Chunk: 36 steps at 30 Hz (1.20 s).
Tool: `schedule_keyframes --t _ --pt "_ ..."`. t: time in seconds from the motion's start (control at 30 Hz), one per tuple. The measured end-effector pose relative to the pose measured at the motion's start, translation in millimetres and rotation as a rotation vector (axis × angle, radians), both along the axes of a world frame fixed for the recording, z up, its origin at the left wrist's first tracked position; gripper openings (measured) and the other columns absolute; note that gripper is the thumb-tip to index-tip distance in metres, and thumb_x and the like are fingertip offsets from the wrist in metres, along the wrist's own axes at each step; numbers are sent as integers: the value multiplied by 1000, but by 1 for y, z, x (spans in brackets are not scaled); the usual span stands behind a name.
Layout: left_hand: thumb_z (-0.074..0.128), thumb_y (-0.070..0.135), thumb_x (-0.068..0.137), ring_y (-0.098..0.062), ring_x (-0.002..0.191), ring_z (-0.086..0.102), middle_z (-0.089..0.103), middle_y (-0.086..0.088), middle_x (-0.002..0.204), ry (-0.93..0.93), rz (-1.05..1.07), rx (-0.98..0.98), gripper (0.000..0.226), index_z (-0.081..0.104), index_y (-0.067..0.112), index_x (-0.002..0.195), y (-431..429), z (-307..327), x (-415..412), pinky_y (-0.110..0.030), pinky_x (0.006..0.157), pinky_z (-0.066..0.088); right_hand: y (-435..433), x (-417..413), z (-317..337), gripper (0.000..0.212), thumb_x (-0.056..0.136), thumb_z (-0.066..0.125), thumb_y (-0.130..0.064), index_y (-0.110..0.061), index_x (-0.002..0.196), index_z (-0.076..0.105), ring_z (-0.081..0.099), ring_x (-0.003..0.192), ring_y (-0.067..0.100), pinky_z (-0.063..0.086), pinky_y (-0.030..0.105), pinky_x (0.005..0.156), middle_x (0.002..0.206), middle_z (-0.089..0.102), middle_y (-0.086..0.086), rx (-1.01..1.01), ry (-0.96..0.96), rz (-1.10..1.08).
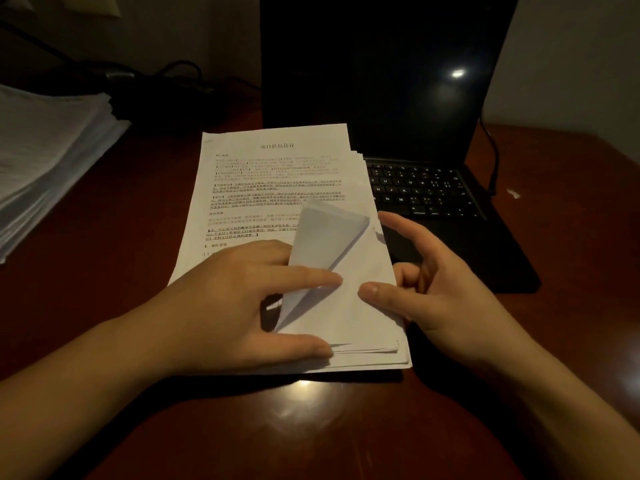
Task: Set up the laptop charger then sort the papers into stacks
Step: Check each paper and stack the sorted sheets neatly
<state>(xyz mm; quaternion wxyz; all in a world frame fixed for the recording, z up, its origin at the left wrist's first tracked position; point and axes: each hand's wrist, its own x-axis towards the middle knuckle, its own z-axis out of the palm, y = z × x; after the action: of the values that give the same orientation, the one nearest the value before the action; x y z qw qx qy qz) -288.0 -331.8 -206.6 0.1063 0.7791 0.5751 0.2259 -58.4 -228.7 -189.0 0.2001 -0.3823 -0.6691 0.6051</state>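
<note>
Papers [273,188] lie in a stack right in front of us on the counter [104,237], printed side up, w/ both our hands on the near end. Our left hand [242,299] lies flat on the stack's near-left part. Its index finger is straight, laid across the turned-up top sheet [329,237], & its thumb stretches along the near edge. The other fingers go under the fold, so we can't see them. Our right hand [453,292] pinches the stack's right edge: thumb on top, middle & ring fingers curled in at the edge, index stretched fwd & free. The hands are close, left index tip & right thumb tip nearly meeting but not touching.

Top sheet's near-right corner is folded back toward the middle, blank underside showing. Sheets below fan out a bit at the far-right corner. The stack's right side overlaps the left part of an open laptop [433,188], screen dark w/ one glare spot. A black cable [493,161] runs down to the laptop's right edge. Far left on the counter sits a thick pile [52,150] of more sheets, well apart from our stack. Behind it, dark cords [180,71] by the wall; too dim to tell more.
</note>
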Motion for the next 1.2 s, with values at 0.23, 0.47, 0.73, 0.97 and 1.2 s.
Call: schedule_keyframes --t 0.23,0.47,0.73,0.97,1.2 --pt "54 89 68 14 128 34 41 39 135 -58 -27 -66 81 30 62 140 -1 0 -7 1 85 42 -6 -7 -8 87 81 80 -19 -40 150 33 75 77 28 62 51 76 76 70 13 113 -61 -75" --pt "45 48 100 -3 105 62 61 24 125 -232 -3 49 48 34 54 147 0 5 -4 -16 80 53 4 9 7 102 69 79 -18 -53 147 23 69 81 30 54 40 73 86 75 13 -104 1 72" --pt "47 44 98 4 101 56 56 31 109 -99 -41 53 41 54 44 139 -1 7 -4 -4 80 43 3 8 4 101 77 76 -5 -49 151 23 75 79 25 59 28 66 86 74 11 -69 7 104" --pt "54 69 88 7 97 58 58 30 105 -109 -19 47 55 59 39 134 0 5 -6 -8 74 49 2 7 4 97 75 78 -15 -52 145 24 75 79 25 59 28 67 86 74 13 -26 -28 61" --pt "41 39 100 -9 95 63 58 28 123 -243 49 116 61 13 57 152 -1 10 4 -20 71 56 4 13 6 96 69 79 -17 -52 143 28 74 80 30 61 46 75 78 73 7 -48 -28 93"
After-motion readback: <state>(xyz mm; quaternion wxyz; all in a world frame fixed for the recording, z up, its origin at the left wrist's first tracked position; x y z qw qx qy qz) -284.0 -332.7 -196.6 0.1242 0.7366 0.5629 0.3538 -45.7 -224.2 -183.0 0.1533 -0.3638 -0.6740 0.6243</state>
